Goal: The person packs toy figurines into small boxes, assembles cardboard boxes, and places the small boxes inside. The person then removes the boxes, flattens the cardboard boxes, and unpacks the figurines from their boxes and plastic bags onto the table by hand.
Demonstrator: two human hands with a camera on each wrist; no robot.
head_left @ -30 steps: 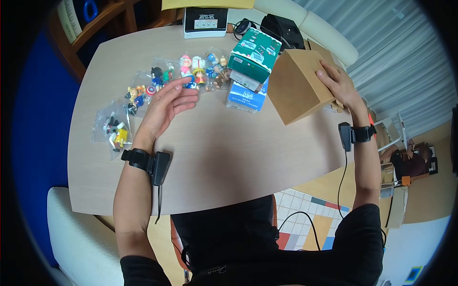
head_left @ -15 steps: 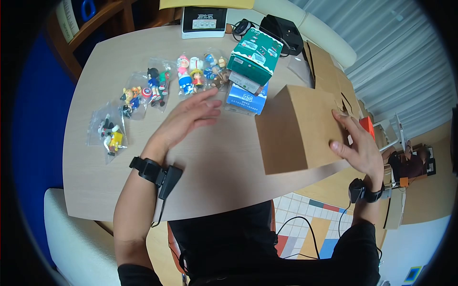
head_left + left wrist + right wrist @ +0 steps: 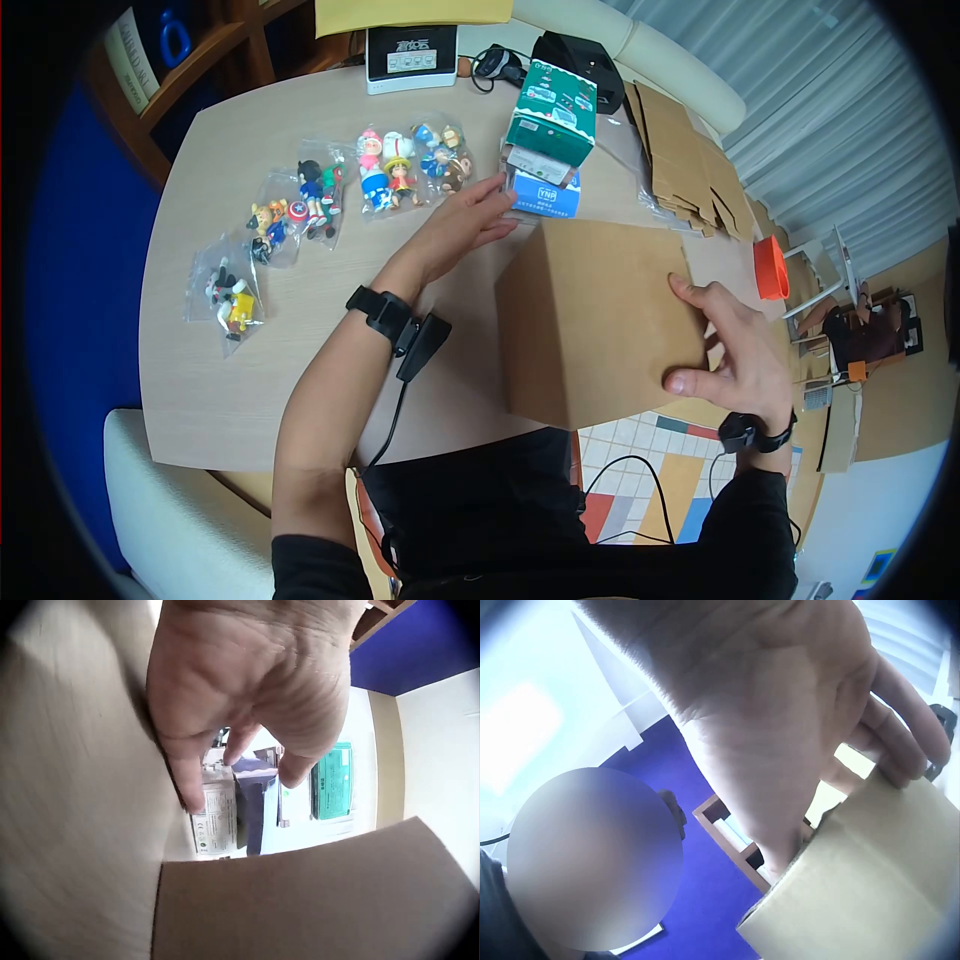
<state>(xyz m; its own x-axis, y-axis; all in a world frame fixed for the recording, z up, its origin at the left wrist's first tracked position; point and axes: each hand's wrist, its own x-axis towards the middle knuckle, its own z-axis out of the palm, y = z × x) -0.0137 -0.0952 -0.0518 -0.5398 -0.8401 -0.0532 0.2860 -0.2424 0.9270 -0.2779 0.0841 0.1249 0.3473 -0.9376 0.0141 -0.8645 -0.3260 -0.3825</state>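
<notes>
My right hand (image 3: 745,350) holds the brown cardboard box (image 3: 615,320) by its right side, thumb and fingers spread along the edge. In the right wrist view the fingers bend over the rim of that cardboard (image 3: 862,870). The box stands over the front right of the table. My left hand (image 3: 455,230) reaches to the stacked boxes, its fingertips at the left edge of the blue box (image 3: 545,195). Above the blue box lie a pale box (image 3: 540,165) and a green box (image 3: 555,105). The left wrist view shows the left fingers (image 3: 191,784) extended and apart around the stack.
Several clear bags of small figurines (image 3: 385,175) lie across the table's left and back. Flattened cardboard (image 3: 690,160) lies at the right edge, with an orange container (image 3: 770,268) beyond it. A white device (image 3: 412,62) and a black machine (image 3: 580,65) stand behind.
My right hand has brought the cardboard box from the right back toward the front and turned it. The left hand has moved right, from the figurine bags to the stacked boxes.
</notes>
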